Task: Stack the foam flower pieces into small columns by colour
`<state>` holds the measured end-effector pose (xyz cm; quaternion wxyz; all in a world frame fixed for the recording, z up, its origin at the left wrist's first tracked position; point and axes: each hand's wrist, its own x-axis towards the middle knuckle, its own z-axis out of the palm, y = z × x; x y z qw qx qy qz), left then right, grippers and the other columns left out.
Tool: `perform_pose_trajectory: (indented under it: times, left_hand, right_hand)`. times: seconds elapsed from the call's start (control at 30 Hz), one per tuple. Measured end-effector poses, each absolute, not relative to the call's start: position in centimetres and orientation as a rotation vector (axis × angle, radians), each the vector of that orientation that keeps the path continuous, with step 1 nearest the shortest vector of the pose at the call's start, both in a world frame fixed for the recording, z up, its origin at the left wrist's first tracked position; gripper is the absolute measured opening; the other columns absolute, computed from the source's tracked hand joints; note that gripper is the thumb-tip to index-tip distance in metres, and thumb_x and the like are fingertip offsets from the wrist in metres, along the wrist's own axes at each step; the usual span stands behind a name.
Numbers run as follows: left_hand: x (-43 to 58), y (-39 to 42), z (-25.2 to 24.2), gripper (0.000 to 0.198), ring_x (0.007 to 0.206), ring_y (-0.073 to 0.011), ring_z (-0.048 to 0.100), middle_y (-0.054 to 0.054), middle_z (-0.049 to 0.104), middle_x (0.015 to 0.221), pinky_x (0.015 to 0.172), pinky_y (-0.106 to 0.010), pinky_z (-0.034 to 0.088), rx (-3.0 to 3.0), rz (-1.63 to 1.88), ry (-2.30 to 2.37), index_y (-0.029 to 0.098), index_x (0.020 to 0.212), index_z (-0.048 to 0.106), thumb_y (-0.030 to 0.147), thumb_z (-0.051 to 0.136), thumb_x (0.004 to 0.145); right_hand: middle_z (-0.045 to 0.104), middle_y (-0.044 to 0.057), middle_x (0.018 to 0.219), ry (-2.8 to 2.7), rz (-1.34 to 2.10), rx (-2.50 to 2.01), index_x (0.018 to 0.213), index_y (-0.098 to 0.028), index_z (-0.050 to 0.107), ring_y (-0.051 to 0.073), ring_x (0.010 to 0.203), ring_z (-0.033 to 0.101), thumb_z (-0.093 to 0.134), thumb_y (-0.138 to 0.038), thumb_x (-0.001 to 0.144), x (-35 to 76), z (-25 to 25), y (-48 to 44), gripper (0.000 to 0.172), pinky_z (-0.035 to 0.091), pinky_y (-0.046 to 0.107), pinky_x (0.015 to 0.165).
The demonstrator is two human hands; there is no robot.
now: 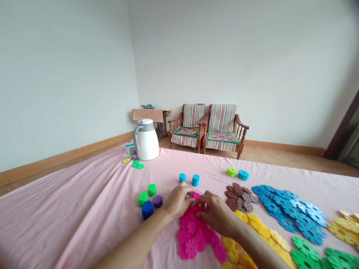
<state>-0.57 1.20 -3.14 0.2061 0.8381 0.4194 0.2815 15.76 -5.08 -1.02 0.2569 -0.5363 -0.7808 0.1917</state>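
Both of my hands meet over a spread pile of pink snowflake discs (193,235), which are flat plastic building pieces with notched rims. My left hand (179,200) is closed, its fingers and thumb pinching a small bunch of pink discs (196,195). On the other side of that bunch, my right hand (214,211) has curled fingers gripping it too. How many discs are in the bunch cannot be made out. Just beyond the hands stand two light-blue disc stacks (195,180). Left of my left hand are green stacks (143,199), a purple stack (157,201) and a dark-blue stack (147,210).
Brown discs (239,197), blue discs (291,209), yellow discs (260,228) and green discs (305,252) lie in piles to the right. A lime stack (231,171) stands farther back. A white jug (147,142) is at the pink cloth's (84,209) far edge, with chairs (221,127) behind.
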Motion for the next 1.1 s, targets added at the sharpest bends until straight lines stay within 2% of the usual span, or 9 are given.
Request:
perform_pose_trajectory:
  times: [0.13, 0.3, 0.53, 0.67, 0.8, 0.93, 1.1]
  left_hand:
    - [-0.6, 1.2, -3.3, 0.027, 0.076, -0.0153, 0.053, -0.002, 0.057, 0.085, 0.068, -0.024, 0.042, 2.338, 0.784, 1.194, 0.023, 0.096, 0.068, 0.022, 0.057, 0.072]
    - [-0.5, 1.1, -3.1, 0.023, 0.075, -0.0154, 0.054, -0.002, 0.057, 0.084, 0.067, -0.024, 0.041, 2.352, 0.767, 1.196, 0.023, 0.091, 0.069, 0.022, 0.054, 0.073]
    - [-0.5, 1.1, -3.1, 0.023, 0.074, -0.0144, 0.054, -0.003, 0.057, 0.087, 0.067, -0.023, 0.043, 2.326, 0.804, 1.202, 0.021, 0.091, 0.068, 0.02, 0.058, 0.07]
    - [-0.5, 1.0, -3.0, 0.02, 0.073, -0.0146, 0.054, -0.003, 0.057, 0.085, 0.067, -0.023, 0.043, 2.333, 0.801, 1.216, 0.021, 0.088, 0.068, 0.022, 0.061, 0.069]
    - [-0.4, 0.9, -2.8, 0.017, 0.072, -0.0148, 0.054, -0.002, 0.057, 0.082, 0.065, -0.023, 0.042, 2.347, 0.8, 1.234, 0.021, 0.086, 0.068, 0.024, 0.061, 0.07]
    - [-0.4, 0.8, -2.7, 0.018, 0.073, -0.0148, 0.054, -0.002, 0.057, 0.082, 0.064, -0.022, 0.042, 2.336, 0.815, 1.215, 0.022, 0.087, 0.069, 0.025, 0.058, 0.073]
    - [-0.4, 0.8, -2.8, 0.022, 0.074, -0.0146, 0.055, -0.002, 0.058, 0.084, 0.065, -0.022, 0.043, 2.315, 0.821, 1.195, 0.023, 0.091, 0.069, 0.023, 0.059, 0.071]
  right_hand:
    - [0.059, 0.002, 0.079, -2.121, 0.511, -1.443, 0.08, -0.021, 0.068, 0.011, 0.067, 0.055, 0.055, -0.019, 0.072, 15.8, -0.8, -5.2, 0.016, 0.038, 0.02, 0.062]
    - [0.062, 0.002, 0.073, -2.056, 0.454, -1.396, 0.074, -0.021, 0.07, 0.011, 0.066, 0.056, 0.048, -0.019, 0.078, 15.9, -0.6, -4.8, 0.022, 0.038, 0.02, 0.062]
    - [0.065, 0.002, 0.066, -1.846, 0.469, -1.508, 0.071, -0.018, 0.07, 0.012, 0.061, 0.055, 0.052, -0.02, 0.071, 16.2, -0.7, -4.0, 0.018, 0.037, 0.021, 0.057]
    - [0.062, -0.001, 0.053, -1.849, 0.538, -1.514, 0.061, -0.017, 0.068, 0.011, 0.053, 0.052, 0.054, -0.021, 0.067, 16.7, -0.9, -3.8, 0.015, 0.033, 0.02, 0.05]
    - [0.059, 0.0, 0.048, -1.779, 0.566, -1.56, 0.052, -0.017, 0.065, 0.012, 0.051, 0.053, 0.051, -0.027, 0.072, 17.7, -1.3, -3.4, 0.026, 0.032, 0.021, 0.048]
    - [0.064, 0.001, 0.053, -1.664, 0.606, -1.59, 0.061, -0.016, 0.067, 0.013, 0.052, 0.058, 0.049, -0.031, 0.074, 18.2, -2.1, -2.6, 0.027, 0.037, 0.021, 0.049]
    - [0.068, 0.002, 0.058, -1.571, 0.722, -1.604, 0.078, -0.015, 0.065, 0.013, 0.05, 0.062, 0.052, -0.026, 0.07, 17.4, -3.1, -1.4, 0.019, 0.041, 0.02, 0.046]
